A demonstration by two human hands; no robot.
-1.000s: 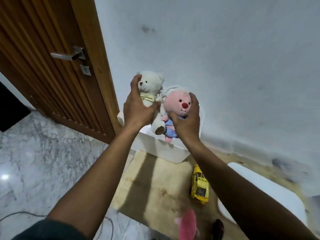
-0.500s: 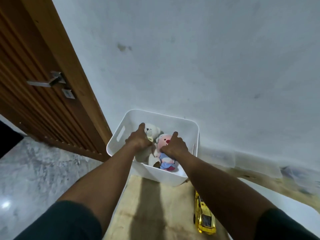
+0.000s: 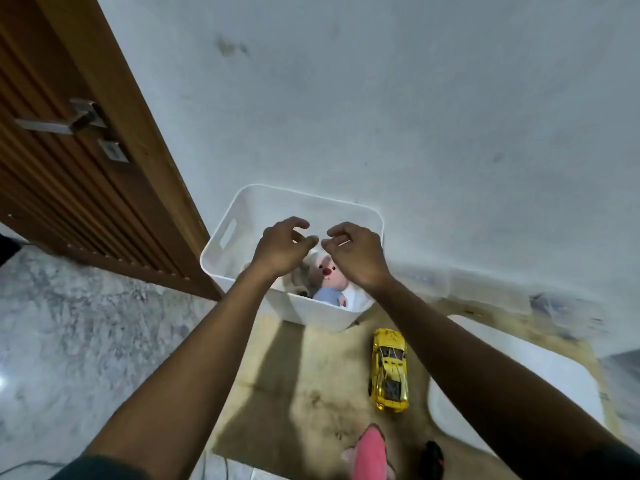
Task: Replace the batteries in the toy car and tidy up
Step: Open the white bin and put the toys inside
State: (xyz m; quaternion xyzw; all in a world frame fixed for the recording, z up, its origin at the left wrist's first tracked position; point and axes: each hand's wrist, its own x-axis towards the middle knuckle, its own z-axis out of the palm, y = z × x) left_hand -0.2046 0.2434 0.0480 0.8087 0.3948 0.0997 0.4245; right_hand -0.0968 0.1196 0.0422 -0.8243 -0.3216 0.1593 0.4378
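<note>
Head view: left hand [image 3: 282, 249] and right hand [image 3: 356, 254] hover side by side over white bin [image 3: 311, 310], fingers loosely curled, holding nothing. Pink plush toy [image 3: 327, 275] lies inside bin. Yellow toy car [image 3: 389, 368] sits on tan mat [image 3: 304, 386] near bin's front, untouched.

Both arms stretch out forward and draw together toward the white bin [image 3: 311, 313]. The left forearm [image 3: 207, 341] rises from the bin's near left side, the right forearm [image 3: 450, 348] from its near right side, both bare. The left hand [image 3: 282, 249] hovers over the left half of the bin's opening, back up, wrist bent a little, fingers loosely curled round nothing. The right hand [image 3: 358, 256] hangs over the right half in much the same pose. Their fingertips nearly meet above the bin's middle, a small gap between them. A thin pale streak by the right fingers may be only a glint; I cannot tell.
</note>
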